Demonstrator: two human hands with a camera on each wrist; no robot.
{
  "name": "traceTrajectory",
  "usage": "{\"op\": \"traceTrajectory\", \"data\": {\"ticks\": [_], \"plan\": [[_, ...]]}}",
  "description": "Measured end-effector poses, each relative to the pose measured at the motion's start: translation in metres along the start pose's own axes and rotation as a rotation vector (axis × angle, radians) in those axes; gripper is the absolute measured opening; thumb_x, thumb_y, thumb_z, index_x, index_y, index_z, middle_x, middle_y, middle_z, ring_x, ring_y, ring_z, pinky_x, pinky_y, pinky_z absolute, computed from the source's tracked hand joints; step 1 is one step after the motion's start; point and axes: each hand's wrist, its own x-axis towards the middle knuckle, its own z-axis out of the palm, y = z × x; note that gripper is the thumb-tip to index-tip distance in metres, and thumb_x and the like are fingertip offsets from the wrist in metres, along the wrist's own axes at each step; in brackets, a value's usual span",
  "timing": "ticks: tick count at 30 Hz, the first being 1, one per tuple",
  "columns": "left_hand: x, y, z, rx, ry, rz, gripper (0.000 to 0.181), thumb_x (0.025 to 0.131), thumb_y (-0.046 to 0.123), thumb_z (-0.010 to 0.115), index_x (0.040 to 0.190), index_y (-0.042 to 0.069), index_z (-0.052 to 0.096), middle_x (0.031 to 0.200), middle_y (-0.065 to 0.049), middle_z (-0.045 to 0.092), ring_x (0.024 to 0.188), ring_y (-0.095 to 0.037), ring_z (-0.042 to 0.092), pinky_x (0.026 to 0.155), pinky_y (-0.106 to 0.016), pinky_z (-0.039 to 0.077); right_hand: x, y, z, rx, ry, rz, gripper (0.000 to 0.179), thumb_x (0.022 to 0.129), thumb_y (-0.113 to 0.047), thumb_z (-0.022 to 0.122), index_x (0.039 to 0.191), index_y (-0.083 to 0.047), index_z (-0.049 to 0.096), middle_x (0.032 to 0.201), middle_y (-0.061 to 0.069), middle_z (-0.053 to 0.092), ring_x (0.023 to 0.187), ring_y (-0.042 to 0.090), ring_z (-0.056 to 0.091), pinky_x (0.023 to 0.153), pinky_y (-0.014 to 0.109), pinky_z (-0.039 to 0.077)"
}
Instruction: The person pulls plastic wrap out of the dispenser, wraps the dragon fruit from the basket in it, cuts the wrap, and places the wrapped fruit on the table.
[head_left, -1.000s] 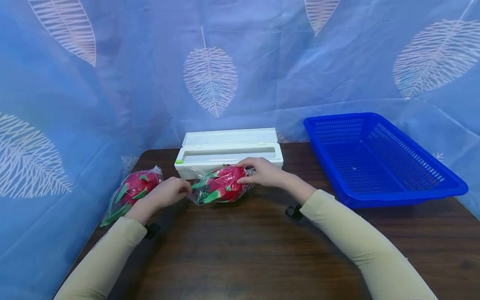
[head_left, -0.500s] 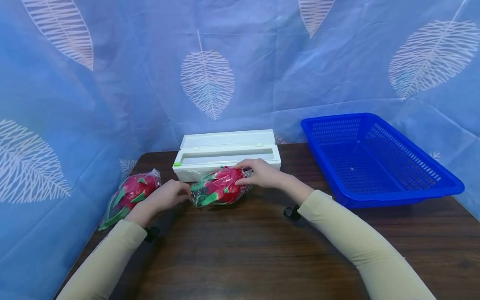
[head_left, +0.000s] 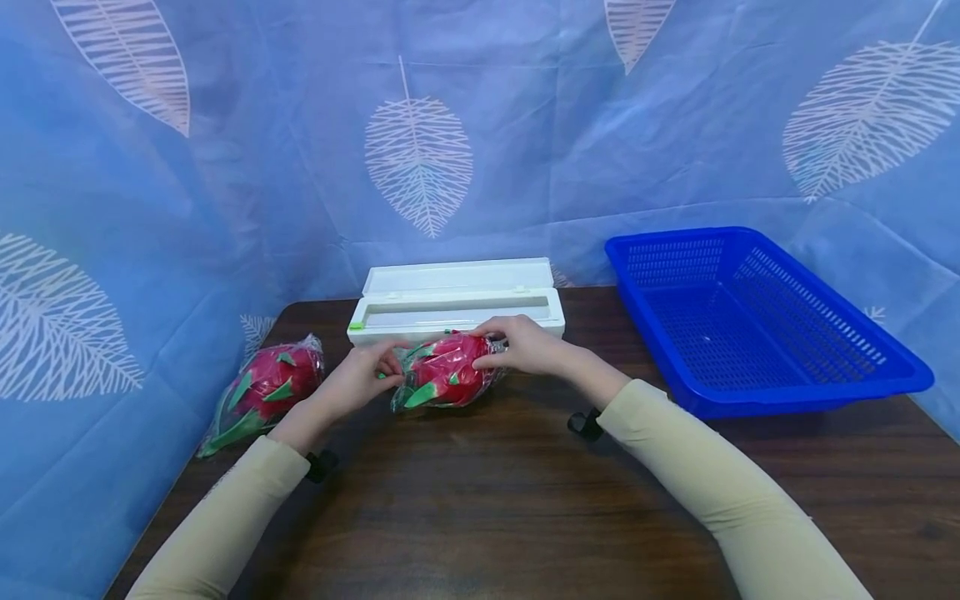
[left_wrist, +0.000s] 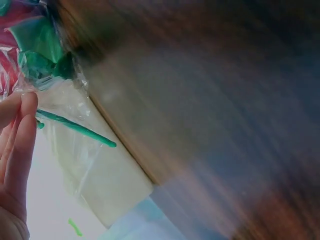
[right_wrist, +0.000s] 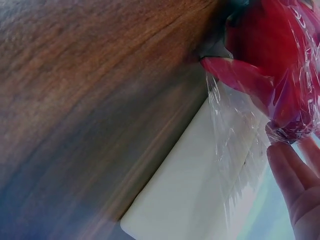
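Observation:
A red dragon fruit with green leaf tips, wrapped in clear plastic film, lies in front of a white cling film box. At its leafy end my left hand pinches the film between thumb and finger; a thin green leaf tip sticks out beside the fingers. My right hand holds the fruit's other end, thumb in front and fingers over the top. In the right wrist view, loose film hangs from the red fruit near the fingertips.
Another film-wrapped dragon fruit lies at the table's left edge. A blue plastic basket stands at the right. The box's lid is raised against the blue leaf-patterned cloth. The table is dark wood.
My left hand has moved right and slightly up, gathering the film at the leafy end closer to the fruit. My right hand stays at the other end.

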Motion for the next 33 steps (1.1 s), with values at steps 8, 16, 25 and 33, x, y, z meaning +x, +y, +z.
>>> {"op": "traceTrajectory", "data": {"ticks": [8,16,25,33], "plan": [[0.001,-0.001,0.000,0.068,-0.013,-0.013,0.040,0.088,0.020,0.073,0.128,0.013,0.066,0.126,-0.007,0.061,0.112,-0.026,0.059,0.092,-0.046,0.050,-0.002,0.001,0.002,-0.036,0.030,-0.006,0.055,0.086,-0.034,0.075,0.132,-0.008,0.061,0.124,0.007,0.063,0.112,0.022,0.058,0.091,0.036,0.050],[0.003,0.004,-0.001,0.024,-0.053,-0.108,0.068,0.082,0.055,0.071,0.134,0.014,0.060,0.132,-0.007,0.059,0.121,-0.028,0.053,0.097,-0.053,0.045,-0.003,0.001,0.006,-0.099,0.008,-0.071,0.071,0.078,-0.041,0.081,0.135,-0.008,0.056,0.126,0.008,0.060,0.112,0.021,0.058,0.091,0.035,0.051],[0.005,0.015,0.000,-0.016,-0.038,-0.136,0.064,0.080,0.054,0.074,0.128,0.013,0.065,0.125,-0.005,0.064,0.111,-0.025,0.059,0.091,-0.048,0.050,-0.001,0.007,-0.001,-0.049,-0.028,-0.069,0.071,0.079,-0.039,0.081,0.138,-0.011,0.055,0.128,0.008,0.060,0.114,0.022,0.056,0.093,0.039,0.049],[0.002,0.017,-0.001,-0.097,-0.071,-0.176,0.062,0.080,0.052,0.075,0.128,0.014,0.066,0.124,-0.004,0.064,0.107,-0.023,0.059,0.090,-0.046,0.051,0.000,0.008,-0.004,-0.037,-0.073,-0.047,0.072,0.079,-0.044,0.080,0.137,-0.008,0.056,0.126,0.007,0.061,0.114,0.022,0.056,0.093,0.039,0.049]]}}
